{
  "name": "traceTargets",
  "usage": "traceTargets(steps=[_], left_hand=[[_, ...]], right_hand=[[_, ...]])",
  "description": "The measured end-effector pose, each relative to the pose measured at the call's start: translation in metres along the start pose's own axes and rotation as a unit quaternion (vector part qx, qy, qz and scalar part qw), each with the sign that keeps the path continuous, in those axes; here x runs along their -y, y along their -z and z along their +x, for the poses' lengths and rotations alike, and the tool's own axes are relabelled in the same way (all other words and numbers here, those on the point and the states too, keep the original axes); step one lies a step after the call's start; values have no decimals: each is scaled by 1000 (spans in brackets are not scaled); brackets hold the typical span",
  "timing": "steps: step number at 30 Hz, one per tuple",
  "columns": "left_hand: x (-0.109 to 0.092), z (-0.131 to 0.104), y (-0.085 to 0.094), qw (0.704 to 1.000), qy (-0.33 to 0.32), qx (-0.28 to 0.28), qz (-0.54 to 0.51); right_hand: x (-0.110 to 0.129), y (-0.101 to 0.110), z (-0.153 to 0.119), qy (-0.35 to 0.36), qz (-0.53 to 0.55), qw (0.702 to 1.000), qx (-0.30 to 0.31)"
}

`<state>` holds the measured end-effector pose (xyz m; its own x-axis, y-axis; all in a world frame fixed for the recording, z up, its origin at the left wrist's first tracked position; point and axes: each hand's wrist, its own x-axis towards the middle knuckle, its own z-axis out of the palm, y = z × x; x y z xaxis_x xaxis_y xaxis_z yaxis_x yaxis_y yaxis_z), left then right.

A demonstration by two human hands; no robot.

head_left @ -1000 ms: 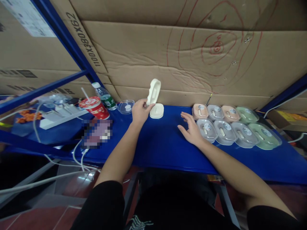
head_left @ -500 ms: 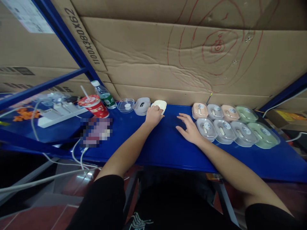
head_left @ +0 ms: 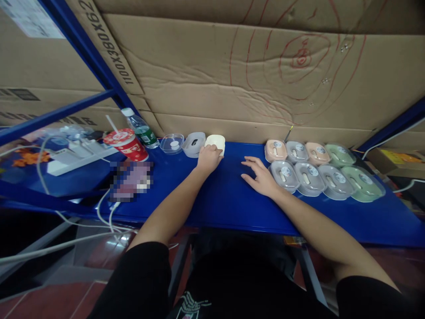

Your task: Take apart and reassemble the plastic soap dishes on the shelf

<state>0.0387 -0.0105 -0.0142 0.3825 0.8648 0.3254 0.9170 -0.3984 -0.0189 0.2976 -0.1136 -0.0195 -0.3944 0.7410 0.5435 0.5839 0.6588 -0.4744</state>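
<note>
Blue tabletop [head_left: 232, 208] holds cup [head_left: 135, 148], bottle [head_left: 147, 135] and, beside the right hand [head_left: 260, 178], lidded containers [head_left: 309, 178].

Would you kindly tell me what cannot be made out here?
Head view: near side of the cream piece, behind the left hand.
Head view: whether it grips, hidden by the hand itself.
Head view: print on the box labels, too small.
Head view: purple thing, masked by pixel blocks.
Head view: printed sheet, cut off by the top edge.
</note>
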Motion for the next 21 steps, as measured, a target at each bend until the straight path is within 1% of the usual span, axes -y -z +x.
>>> traceTargets(steps=[3,5,7,9,11,12,14,16,18,20,21], left_hand=[[4,1,-3,998,1,-43,-45],[10,0,0,992,10,-90,-87],[21,-1,7,980,38,-147,-125],[39,-3,16,962,103,-208,-146],[61,-6,23,934,196,-256,-151],[73,-7,26,917,248,-272,-153],[96,-9,27,876,351,-279,-175],[114,-10,24,832,427,-263,-237],[125,-9,20,797,461,-249,-301],[128,-6,16,778,473,-259,-322],[128,-5,14,773,477,-270,-320]], right_hand=[[6,6,1,6,-29,999,15],[11,12,2,3,-67,997,31],[13,21,3,-8,-114,992,47],[13,30,3,-31,-165,984,55],[10,38,2,-68,-210,974,54],[8,42,1,-89,-229,968,53],[3,47,0,-129,-255,957,57],[-1,49,-1,-165,-268,947,70],[-3,47,-2,-184,-268,942,84],[-2,44,-1,-174,-252,948,89],[0,42,-1,-154,-237,955,90]])
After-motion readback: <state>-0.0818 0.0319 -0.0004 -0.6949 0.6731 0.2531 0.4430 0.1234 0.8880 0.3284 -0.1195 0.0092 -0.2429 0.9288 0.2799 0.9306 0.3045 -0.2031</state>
